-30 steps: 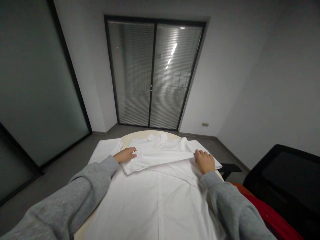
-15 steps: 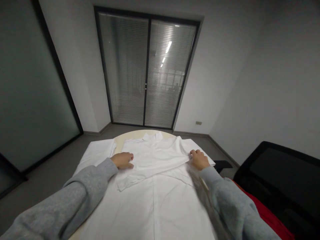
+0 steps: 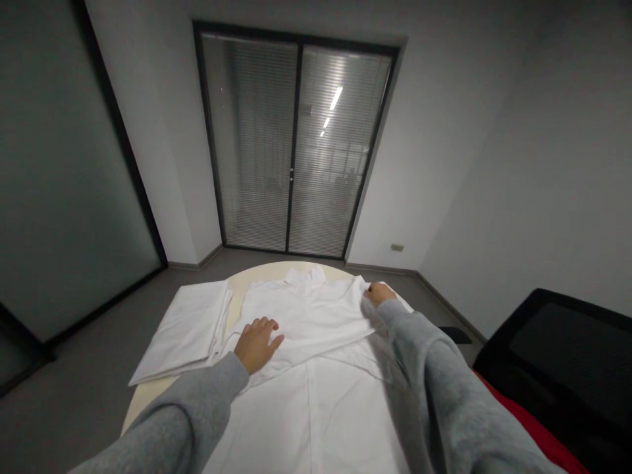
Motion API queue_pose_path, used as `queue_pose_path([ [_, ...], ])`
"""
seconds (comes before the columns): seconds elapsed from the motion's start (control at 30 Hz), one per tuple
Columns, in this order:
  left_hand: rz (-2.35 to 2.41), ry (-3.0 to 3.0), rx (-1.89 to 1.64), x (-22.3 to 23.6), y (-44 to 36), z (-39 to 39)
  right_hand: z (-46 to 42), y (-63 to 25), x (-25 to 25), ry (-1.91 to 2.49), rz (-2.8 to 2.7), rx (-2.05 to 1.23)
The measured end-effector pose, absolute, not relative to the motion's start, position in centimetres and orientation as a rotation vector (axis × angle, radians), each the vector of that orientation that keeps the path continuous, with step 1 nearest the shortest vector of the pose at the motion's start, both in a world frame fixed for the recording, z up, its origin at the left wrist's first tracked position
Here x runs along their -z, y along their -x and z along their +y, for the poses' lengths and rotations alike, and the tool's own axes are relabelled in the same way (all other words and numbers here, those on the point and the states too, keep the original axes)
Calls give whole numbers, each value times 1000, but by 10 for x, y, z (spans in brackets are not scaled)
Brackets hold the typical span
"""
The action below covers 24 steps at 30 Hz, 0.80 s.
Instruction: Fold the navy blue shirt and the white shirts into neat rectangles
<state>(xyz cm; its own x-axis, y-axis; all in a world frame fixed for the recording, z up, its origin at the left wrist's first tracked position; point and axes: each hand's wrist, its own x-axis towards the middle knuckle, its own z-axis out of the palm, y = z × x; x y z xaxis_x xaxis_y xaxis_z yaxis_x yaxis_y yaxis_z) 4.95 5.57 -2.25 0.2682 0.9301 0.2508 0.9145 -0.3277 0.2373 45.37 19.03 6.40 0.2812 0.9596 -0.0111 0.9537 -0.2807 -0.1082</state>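
Note:
A white collared shirt (image 3: 316,408) lies spread on the table, its collar at the far end and one sleeve (image 3: 326,336) laid slantwise across the body. My left hand (image 3: 257,343) rests on the left part of that sleeve, fingers spread and thumb apart. At the far right shoulder, my right hand (image 3: 380,293) has its fingers curled closed on the shirt's edge; the fingertips are partly hidden. To the left of the shirt sits a folded white cloth (image 3: 187,326), which neither hand touches.
The pale round table (image 3: 148,401) shows its rim at the far and left sides. A black mesh-backed chair (image 3: 577,355) with red fabric (image 3: 530,421) stands close on the right. Beyond are a glass door with blinds (image 3: 257,151) and white walls.
My left hand has come nearer to me and settled on the sleeve. My right hand has moved away from me to the shoulder, its fingers now curled in. The view has shifted slightly.

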Motion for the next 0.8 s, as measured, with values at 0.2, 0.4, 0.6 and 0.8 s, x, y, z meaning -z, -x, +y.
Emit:
queue_pose_path([
  [0.2,1760,-2501,-588,24,-44,61,198,-457,-49,2454,-1751,-14],
  [0.4,1714,-2499,-604,25,-40,63,180,-449,-37,2438,-1776,125],
  [0.6,1747,-2504,-594,22,-40,60,132,-436,-40,2144,-2041,412],
  [0.8,1585,-2605,-515,33,-34,58,81,-463,11,1697,-2508,698],
])
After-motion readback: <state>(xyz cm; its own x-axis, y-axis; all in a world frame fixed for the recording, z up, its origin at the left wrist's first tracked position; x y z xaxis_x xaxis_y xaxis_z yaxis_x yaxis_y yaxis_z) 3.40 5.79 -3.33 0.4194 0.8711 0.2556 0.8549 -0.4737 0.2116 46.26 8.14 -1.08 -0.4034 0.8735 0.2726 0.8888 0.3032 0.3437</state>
